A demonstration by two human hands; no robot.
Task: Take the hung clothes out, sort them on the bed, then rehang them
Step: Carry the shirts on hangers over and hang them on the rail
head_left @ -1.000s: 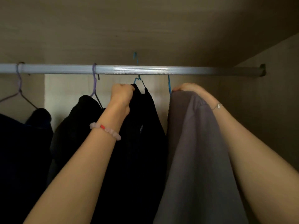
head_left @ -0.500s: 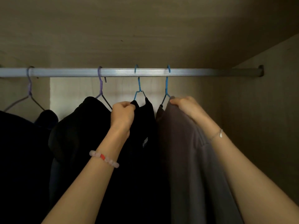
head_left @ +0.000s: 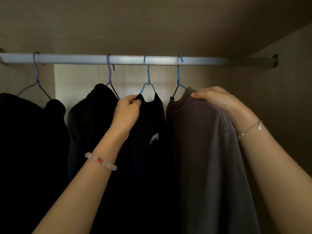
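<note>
Left hand point(head_left: 127, 112) pinched shut on the black shirt point(head_left: 148, 149) at its collar. Right hand point(head_left: 219, 100) curled over the grey shirt point(head_left: 202, 141) shoulder, gripping. Both shirts hanging from blue hangers point(head_left: 148, 78) on the rail point(head_left: 128, 59).

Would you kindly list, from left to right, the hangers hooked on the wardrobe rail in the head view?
Left purple hanger → second purple hanger → blue hanger with the black shirt → blue hanger with the grey shirt.

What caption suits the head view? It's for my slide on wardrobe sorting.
Left hand pinches the black top's collar; right hand grips the grey top's shoulder, both on blue hangers.
</note>
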